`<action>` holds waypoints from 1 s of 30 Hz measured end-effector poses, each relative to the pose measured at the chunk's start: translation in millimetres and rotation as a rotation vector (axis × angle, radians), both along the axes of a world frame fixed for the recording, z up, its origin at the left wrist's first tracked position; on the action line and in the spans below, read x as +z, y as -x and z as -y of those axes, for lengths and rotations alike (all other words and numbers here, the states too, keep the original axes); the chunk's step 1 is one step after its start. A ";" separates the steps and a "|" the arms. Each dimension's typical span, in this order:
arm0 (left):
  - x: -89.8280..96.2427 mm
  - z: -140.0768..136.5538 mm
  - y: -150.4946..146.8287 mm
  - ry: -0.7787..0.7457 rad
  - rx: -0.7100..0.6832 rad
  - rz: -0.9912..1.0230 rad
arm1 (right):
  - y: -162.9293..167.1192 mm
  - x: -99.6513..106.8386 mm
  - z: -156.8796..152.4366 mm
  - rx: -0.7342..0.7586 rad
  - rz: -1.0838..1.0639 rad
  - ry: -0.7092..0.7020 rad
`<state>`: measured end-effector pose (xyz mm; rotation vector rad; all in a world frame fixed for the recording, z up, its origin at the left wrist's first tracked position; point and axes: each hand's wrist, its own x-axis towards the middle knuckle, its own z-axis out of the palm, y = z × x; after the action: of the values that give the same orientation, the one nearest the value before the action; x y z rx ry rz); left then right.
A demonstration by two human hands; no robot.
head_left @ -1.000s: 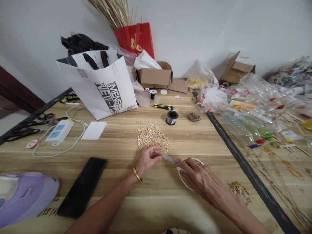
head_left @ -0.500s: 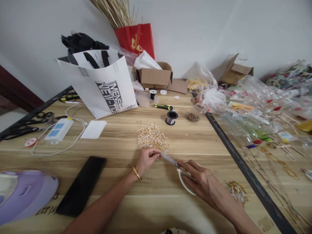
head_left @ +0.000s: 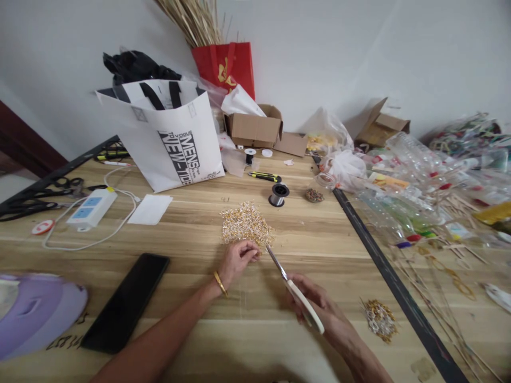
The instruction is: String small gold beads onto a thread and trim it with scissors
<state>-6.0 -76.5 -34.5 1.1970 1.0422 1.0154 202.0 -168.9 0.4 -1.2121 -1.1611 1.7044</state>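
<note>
In the head view my right hand (head_left: 313, 298) grips a pair of scissors (head_left: 301, 298) with white handles. Their blades point away from me, tips by the near right edge of a loose pile of gold and silver beads (head_left: 245, 223). At the pile's front edge my left hand (head_left: 238, 259), a gold bracelet on its wrist, pinches with thumb and fingertips. A few gold bits show at those fingertips, too small to name for certain. To the right of my right forearm lies a smaller cluster of gold and silver beaded pieces (head_left: 380, 320).
A wire spool (head_left: 278, 195), a yellow-black utility knife (head_left: 264, 176) and a bead container (head_left: 314, 196) lie beyond the pile. At left are a phone (head_left: 126, 303), a power strip (head_left: 92, 208) and a white shopping bag (head_left: 171, 143). Plastic bottles (head_left: 419, 175) crowd the right.
The scissors have turned in my right hand; their blades have swung away from my left fingertips towards the pile's right edge. My left hand stays pinched in nearly the same place.
</note>
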 end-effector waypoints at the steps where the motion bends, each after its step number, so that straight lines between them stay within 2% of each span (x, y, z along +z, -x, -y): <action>1: 0.0 -0.1 -0.1 0.010 -0.002 0.007 | 2.3 -2.4 1.2 0.001 -0.075 0.063; 4: 0.5 0.0 -0.3 0.020 -0.001 0.005 | 8.8 -7.1 2.9 -0.004 -0.257 0.206; 9: 1.7 -0.3 0.9 -0.016 0.004 -0.042 | 16.4 -7.0 -0.2 -0.038 -0.430 0.304; 13: 2.3 -1.5 2.7 -0.114 0.017 -0.129 | 18.6 -7.0 -5.5 -0.013 -0.474 0.374; 19: -1.9 -5.0 5.3 -0.181 0.069 -0.190 | 17.7 -8.0 -21.1 0.057 -0.481 0.437; 26: -3.4 -7.7 6.5 -0.105 0.110 -0.142 | 15.3 -19.3 -33.8 0.110 -0.597 0.458; 30: -0.1 -8.5 6.6 -0.075 0.130 -0.166 | 12.6 -27.5 -31.2 0.109 -0.670 0.532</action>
<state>-12.6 -68.0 -34.6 1.3058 1.2344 1.0770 189.4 -137.7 -27.2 -0.7437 -0.3823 2.3397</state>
